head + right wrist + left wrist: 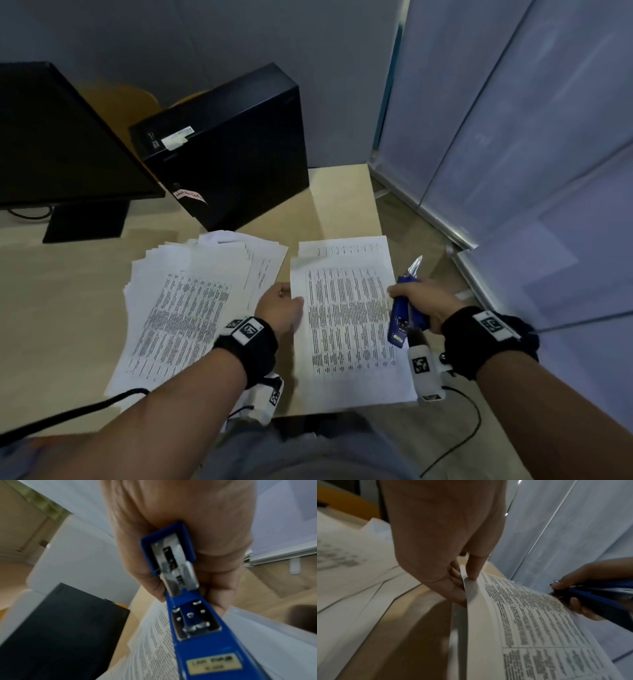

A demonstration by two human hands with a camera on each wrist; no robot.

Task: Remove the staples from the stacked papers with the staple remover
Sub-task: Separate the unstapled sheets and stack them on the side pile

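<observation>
The staple remover [406,308] — blue, with a metal tip pointing away from the person — sat in the grip of the right hand [426,303], fingers curled around its body and thumb on its near side. It was held just beside the right edge of a printed sheet [346,322], above the table [339,202]; the right wrist view showed the tool's hinge and a small yellow label on its underside. Whether a staple was caught in the tip could not be told.

Across the sheet from that grip, the left hand [279,306] pinched the sheet's left edge between thumb and fingers; the left wrist view showed that edge lifted and slightly bent, with a finger [473,566] pressing on top. More paper lay under the sheet, its top edge peeking out beyond.

Left of the left hand's grip lay a loose, fanned pile of papers [185,308] on the table. Farther off — beyond both hands — stood a black computer case [233,150], and a dark monitor [65,144] to its left.
</observation>
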